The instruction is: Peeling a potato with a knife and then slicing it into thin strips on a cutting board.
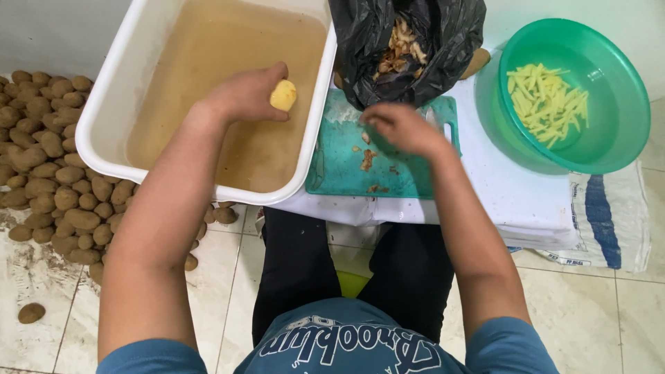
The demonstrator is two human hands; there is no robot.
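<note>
left hand (239,97) gripping peeled potato (282,95) over tub (104,104) water, near its right rim | right hand (398,128) lying fingers-down on board (346,156), grip unclear | bag (405,48) crowding board's far edge | bowl (623,104) of sticks apart right | potato pile (48,166) filling floor left

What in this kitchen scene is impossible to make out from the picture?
Head view only:
- Right hand: fingertips blurred; whether it holds anything is unclear.
- Black bag: folds hide most of the peelings inside.
- White tub: far end cut off by the top edge.
- Peeled potato: partly covered by the left hand.
</note>
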